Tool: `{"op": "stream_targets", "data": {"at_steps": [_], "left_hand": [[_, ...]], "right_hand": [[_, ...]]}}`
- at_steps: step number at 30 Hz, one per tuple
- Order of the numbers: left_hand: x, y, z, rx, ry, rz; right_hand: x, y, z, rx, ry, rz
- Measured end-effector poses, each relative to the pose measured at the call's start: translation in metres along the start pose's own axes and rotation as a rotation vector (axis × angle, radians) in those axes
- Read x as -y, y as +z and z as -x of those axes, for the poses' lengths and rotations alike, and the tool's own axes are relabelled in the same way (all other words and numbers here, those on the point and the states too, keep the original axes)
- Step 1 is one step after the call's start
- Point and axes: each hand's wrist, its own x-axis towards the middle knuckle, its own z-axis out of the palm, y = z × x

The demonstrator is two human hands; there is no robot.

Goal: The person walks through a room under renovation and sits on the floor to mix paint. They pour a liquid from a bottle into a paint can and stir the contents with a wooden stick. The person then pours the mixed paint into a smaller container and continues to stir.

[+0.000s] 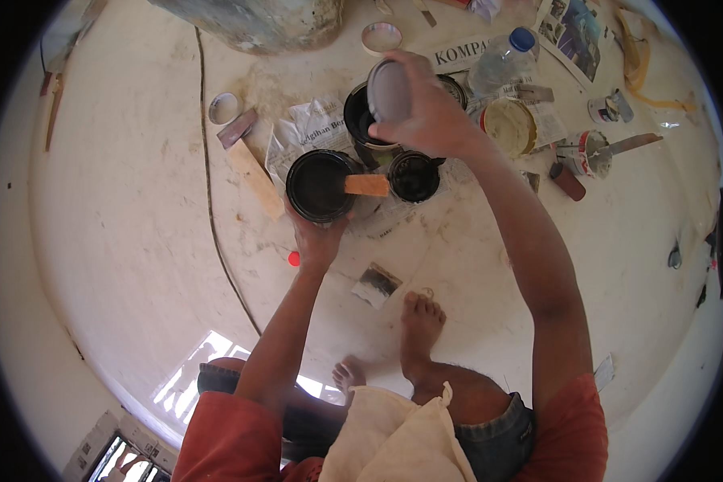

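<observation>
Left grip (320, 231): It was curled, partly open, round the near side of the dark can (291, 191).
Right grip (432, 114): It was stretched wide, thumb low and fingers high, and had hold of a grey round thing (390, 90). I could not tell if that was a lid or a cup.
Grey round thing: It was tipped up at the left of the right grip, over the big black can (369, 151).
Spill: The dark stuff (315, 186) could have run out onto the newspaper (307, 132) if the left grip had tilted the dark can too far.
Slip: If the right grip's fingers were wet, the grey round thing could have slid out and made a splash.
Flat stick (366, 185): It poked over the dark can's rim, beyond the left grip and to its right. A bump could have knocked it off and made a mess.
Big black can: It was low and left of the right grip. It looked dark inside; I could not tell how full.
Small pot (414, 200): It was just nearer than the right grip, with black stuff in it.
Tub (533, 138): It was right of the right grip, with creamy stuff inside.
White and red can (570, 149): It was farther right, with pale paste and a blade (636, 144) sticking out.
</observation>
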Motion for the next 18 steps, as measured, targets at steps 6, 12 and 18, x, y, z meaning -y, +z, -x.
{"op": "stream_targets", "data": {"at_steps": [6,12,18], "left_hand": [[-0.015,0.0,0.001,0.026,-0.125,-0.016],[-0.003,0.001,0.012,0.102,-0.259,0.013],[0.0,-0.01,0.046,-0.019,-0.178,0.008]], "right_hand": [[-0.038,0.008,0.028,-0.365,0.377,-1.212],[-0.079,0.037,0.061,-0.502,0.579,-1.365],[-0.024,0.067,0.157,-0.682,0.582,-0.392]]}}
